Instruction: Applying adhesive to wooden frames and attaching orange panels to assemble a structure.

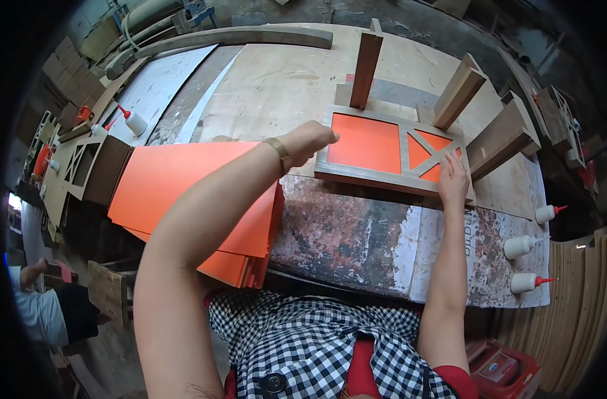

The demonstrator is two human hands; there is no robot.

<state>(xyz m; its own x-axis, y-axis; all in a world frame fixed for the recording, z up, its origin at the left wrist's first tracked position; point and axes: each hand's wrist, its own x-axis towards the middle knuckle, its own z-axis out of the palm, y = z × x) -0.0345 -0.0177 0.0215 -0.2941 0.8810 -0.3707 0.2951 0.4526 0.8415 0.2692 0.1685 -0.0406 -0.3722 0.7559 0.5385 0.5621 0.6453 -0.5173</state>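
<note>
A wooden frame (368,179) lies on the worktable, with an orange panel (364,143) set in its larger opening. Crossed slats (428,151) divide the smaller opening at its right end, where orange also shows. My left hand (308,143) is closed at the frame's left end, its fingers curled by the panel's edge; whatever they may hold is hidden. On the right, my right hand (453,176) rests on the frame beside the slats, fingers stretched over the top. A stack of orange sheets (184,173) sits under my left forearm.
Several wooden pieces stand beyond the frame, one a dark upright (366,70). White glue bottles (520,247) line the table's right edge; another bottle (134,123) stands far left. Slatted panels (84,166) are stacked at left. Another person (47,309) is at lower left. A red stool (503,369) stands lower right.
</note>
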